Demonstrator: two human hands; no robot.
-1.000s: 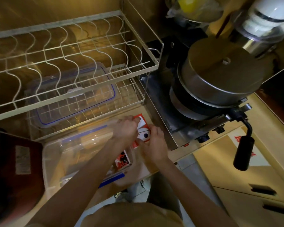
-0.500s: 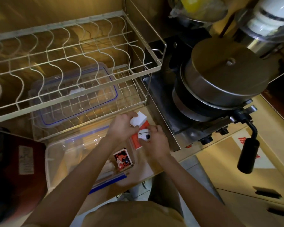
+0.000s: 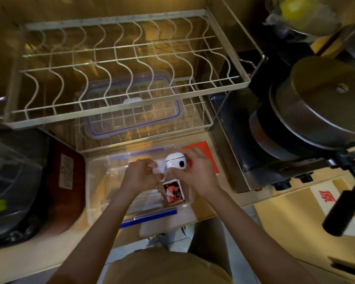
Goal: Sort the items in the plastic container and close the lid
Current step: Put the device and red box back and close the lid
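Observation:
A clear plastic container (image 3: 96,181) with blue clips lies open on the counter edge in front of me. Inside it are a small red-and-black picture box (image 3: 173,191) and some pale flat packets (image 3: 146,199). Above the container, my right hand (image 3: 195,177) grips a round white device (image 3: 175,161) with a black spot. My left hand (image 3: 140,178) pinches a small white piece (image 3: 159,168) right beside it. A red box (image 3: 203,152) lies on the counter behind my right hand. The clear lid (image 3: 135,113) with a blue seal rests on the rack's lower shelf.
A white wire dish rack (image 3: 119,64) stands over the counter behind the container. To the right, a stove holds a lidded metal pot (image 3: 320,103) with a black handle (image 3: 342,212) sticking out. A dark red appliance (image 3: 64,181) sits at the left.
The white device and the small white piece have come out of the red box, which now lies on the counter. Both hands have moved left, over the container.

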